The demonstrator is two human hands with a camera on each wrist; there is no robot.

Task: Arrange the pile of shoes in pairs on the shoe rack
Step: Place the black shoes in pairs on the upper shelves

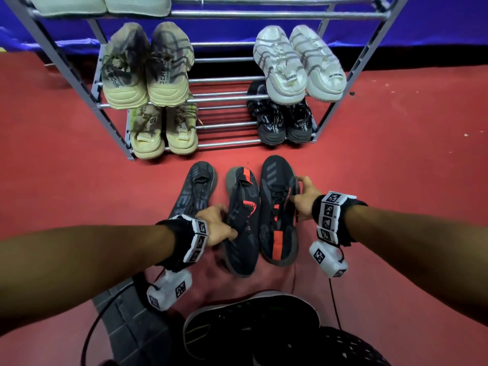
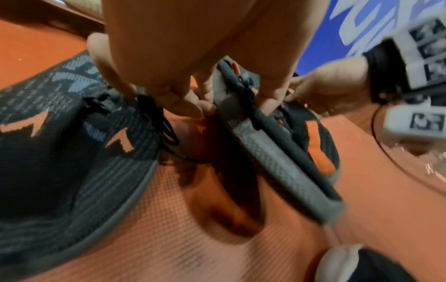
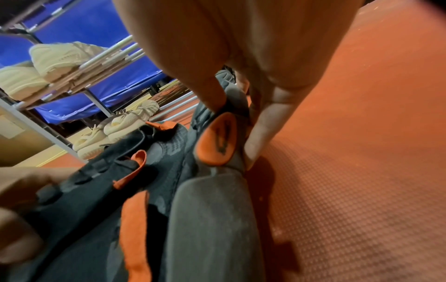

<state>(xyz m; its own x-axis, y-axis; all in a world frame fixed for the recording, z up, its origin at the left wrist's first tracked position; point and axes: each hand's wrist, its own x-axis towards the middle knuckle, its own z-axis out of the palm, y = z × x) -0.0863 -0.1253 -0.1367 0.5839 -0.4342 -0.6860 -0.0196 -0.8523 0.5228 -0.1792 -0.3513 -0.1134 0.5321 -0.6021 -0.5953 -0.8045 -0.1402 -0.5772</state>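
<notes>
Three dark shoes lie on the red floor in front of the shoe rack point(image 1: 229, 100). My left hand point(image 1: 224, 224) grips the middle black shoe with orange marks point(image 1: 244, 207) at its collar and holds it tilted on its side; its grey sole point(image 2: 277, 154) shows in the left wrist view, with my fingers point(image 2: 266, 104) hooked in the opening. My right hand point(image 1: 298, 194) grips the right black shoe with an orange stripe point(image 1: 277, 233) at its side, my thumb point(image 3: 214, 91) and a finger point(image 3: 260, 133) around its orange patch point(image 3: 217, 139). A grey patterned shoe point(image 1: 196, 188) lies untouched at the left.
The rack holds pairs: olive point(image 1: 148, 70) and white point(image 1: 298, 62) on the middle shelf, yellow point(image 1: 163, 130) and black point(image 1: 282, 122) on the bottom, pale green point(image 1: 105, 5) on top. Bare bars run between the pairs. My own shoe point(image 1: 250, 320) and cables lie near me.
</notes>
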